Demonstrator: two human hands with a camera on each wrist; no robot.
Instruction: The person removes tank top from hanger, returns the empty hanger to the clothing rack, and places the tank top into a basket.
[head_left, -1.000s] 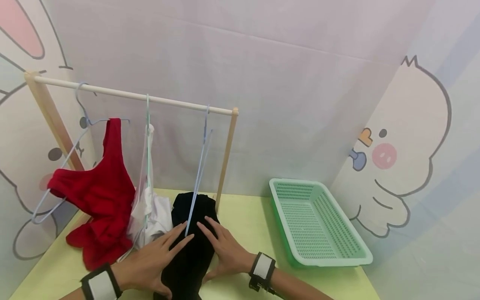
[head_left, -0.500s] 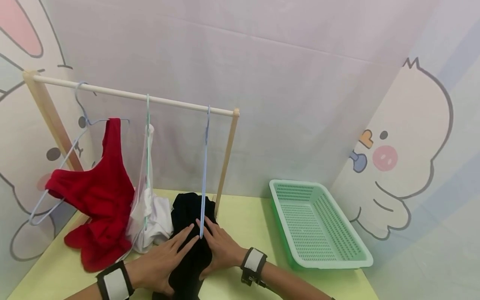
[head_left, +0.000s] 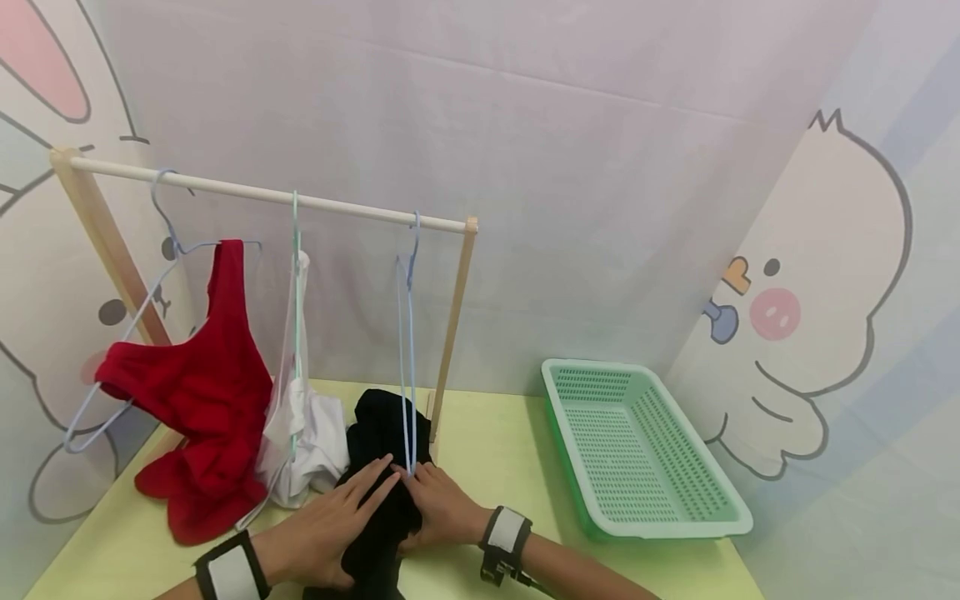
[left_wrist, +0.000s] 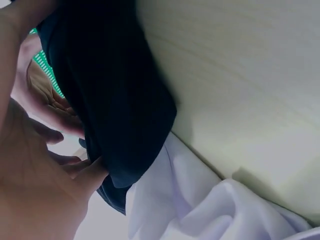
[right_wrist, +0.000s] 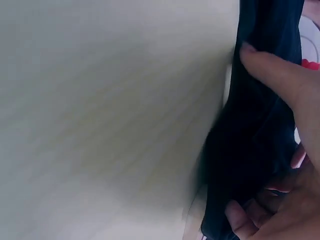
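Observation:
A bunched black garment [head_left: 386, 421] lies on the table under the rack's right end. My left hand [head_left: 318, 533] holds its left side, index finger stretched over the cloth; in the left wrist view the fingertips press into the fabric [left_wrist: 115, 100]. On the opposite side my right hand [head_left: 446, 508] grips the cloth with thumb and curled fingers, as the right wrist view shows [right_wrist: 280, 200]. A light blue hanger [head_left: 411, 333] dangles from the rod, its lower end at the right fingertips. Whether it touches them I cannot tell.
The wooden rack [head_left: 322, 202] also carries a red garment [head_left: 217, 400] on a blue hanger and a white garment [head_left: 322, 433] on a green hanger [head_left: 297, 333]. A green plastic basket [head_left: 615, 450] stands to the right on the yellow table [head_left: 495, 450].
The loose blue hanger has swung from slanting to nearly upright and turned. My right fingers have drawn in from spread to curled on the black garment. The left hand has shifted slightly right.

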